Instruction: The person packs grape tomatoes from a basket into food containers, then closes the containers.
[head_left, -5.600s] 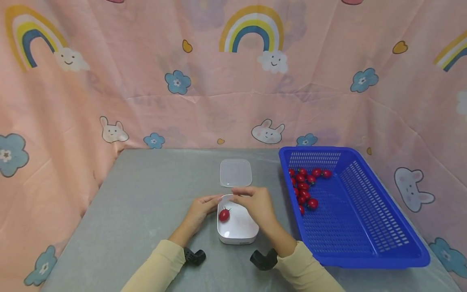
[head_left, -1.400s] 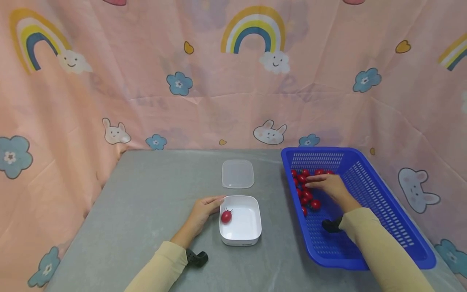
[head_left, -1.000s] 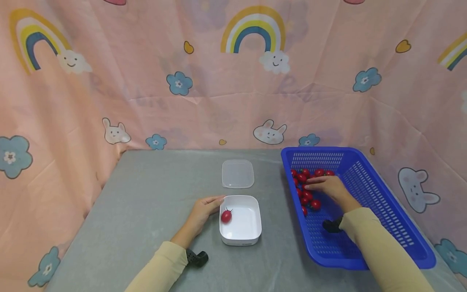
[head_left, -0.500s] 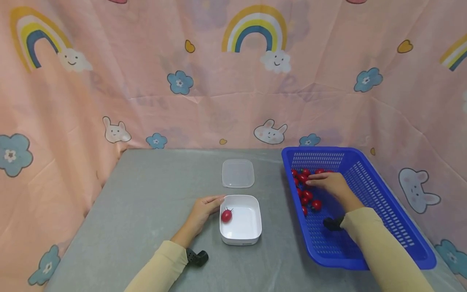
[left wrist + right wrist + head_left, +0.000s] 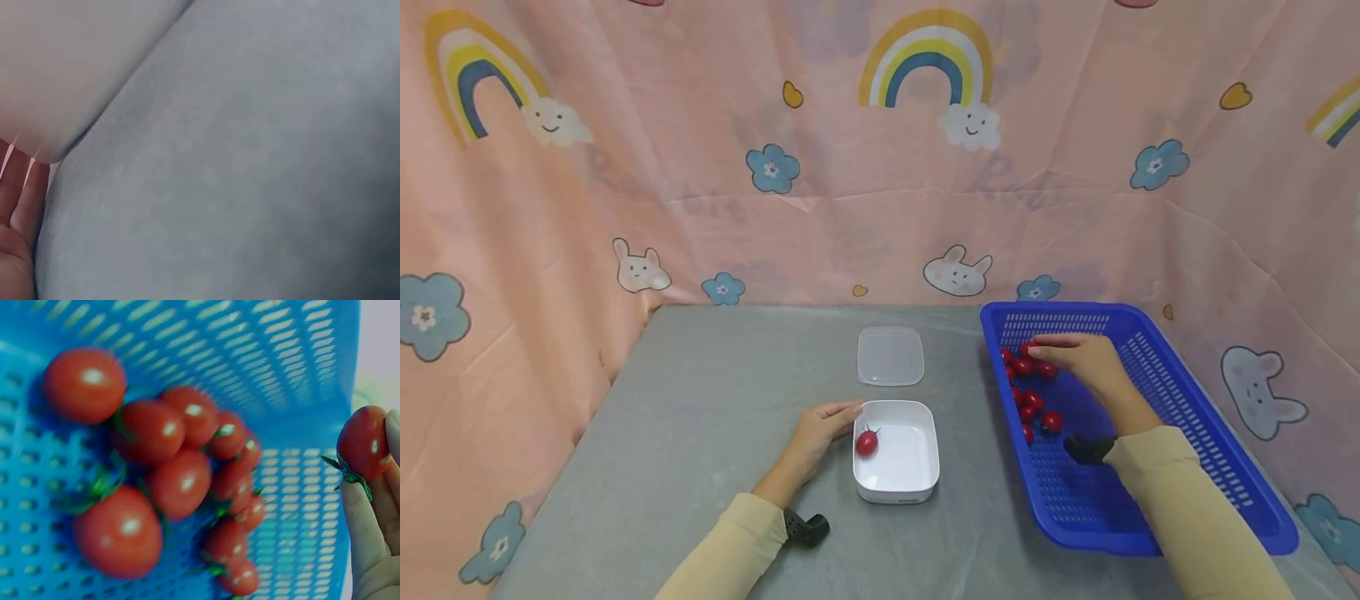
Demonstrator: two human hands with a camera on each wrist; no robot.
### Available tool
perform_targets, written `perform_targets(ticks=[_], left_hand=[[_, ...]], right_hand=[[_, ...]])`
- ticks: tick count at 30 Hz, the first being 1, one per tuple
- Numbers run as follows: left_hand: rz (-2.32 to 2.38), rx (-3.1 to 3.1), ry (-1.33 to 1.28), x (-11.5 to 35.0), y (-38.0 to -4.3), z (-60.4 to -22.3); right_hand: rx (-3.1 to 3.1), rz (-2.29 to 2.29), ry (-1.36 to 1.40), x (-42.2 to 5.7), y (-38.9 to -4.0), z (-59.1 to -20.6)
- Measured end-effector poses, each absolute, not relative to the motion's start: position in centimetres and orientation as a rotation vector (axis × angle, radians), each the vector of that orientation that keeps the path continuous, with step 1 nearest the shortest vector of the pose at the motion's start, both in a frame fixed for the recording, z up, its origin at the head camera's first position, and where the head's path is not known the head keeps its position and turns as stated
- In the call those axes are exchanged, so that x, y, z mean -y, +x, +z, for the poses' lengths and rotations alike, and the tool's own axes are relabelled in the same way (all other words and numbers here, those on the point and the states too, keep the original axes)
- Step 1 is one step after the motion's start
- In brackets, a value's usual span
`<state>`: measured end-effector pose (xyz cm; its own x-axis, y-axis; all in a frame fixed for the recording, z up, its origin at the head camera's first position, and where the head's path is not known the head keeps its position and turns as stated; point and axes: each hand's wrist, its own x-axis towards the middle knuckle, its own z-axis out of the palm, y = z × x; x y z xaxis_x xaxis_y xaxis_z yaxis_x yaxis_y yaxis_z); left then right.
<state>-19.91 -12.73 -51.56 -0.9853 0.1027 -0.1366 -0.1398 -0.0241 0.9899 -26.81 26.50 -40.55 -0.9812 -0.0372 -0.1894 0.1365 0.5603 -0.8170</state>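
In the head view, my left hand (image 5: 815, 433) lies at the left side of a white square container (image 5: 912, 454), its fingertips at the far left corner of the rim. The left wrist view shows those fingers (image 5: 28, 206) extended against the container's wall. One red cherry tomato (image 5: 867, 442) with a green stem sits inside, by the left wall. Over the blue basket, my right hand (image 5: 1093, 371) pinches another cherry tomato (image 5: 364, 440) between thumb and fingers, its green stem pointing down to the left in the right wrist view. Below it lie several loose cherry tomatoes (image 5: 119, 531).
A blue perforated basket (image 5: 1150, 533) stands at the right of the grey table (image 5: 715, 367), its tomatoes gathered along its left side. Behind the container lies a translucent square lid (image 5: 891, 357). A pink patterned curtain (image 5: 850, 225) borders the table at the back and sides.
My right hand has moved from the container to the basket, then pinched a cherry tomato and shifted slightly farther back with it. Several basket tomatoes have shifted. My left hand stays at the container.
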Motion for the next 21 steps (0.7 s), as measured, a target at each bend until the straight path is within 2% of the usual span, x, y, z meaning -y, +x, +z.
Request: perform_targets(ticks=[21], left_hand=[[2.129,-2.078,-0.029,12.7,-19.9,-51.5]], right_hand=[[-2.577,-1.465,-0.010,-22.7,-25.2,-37.0]])
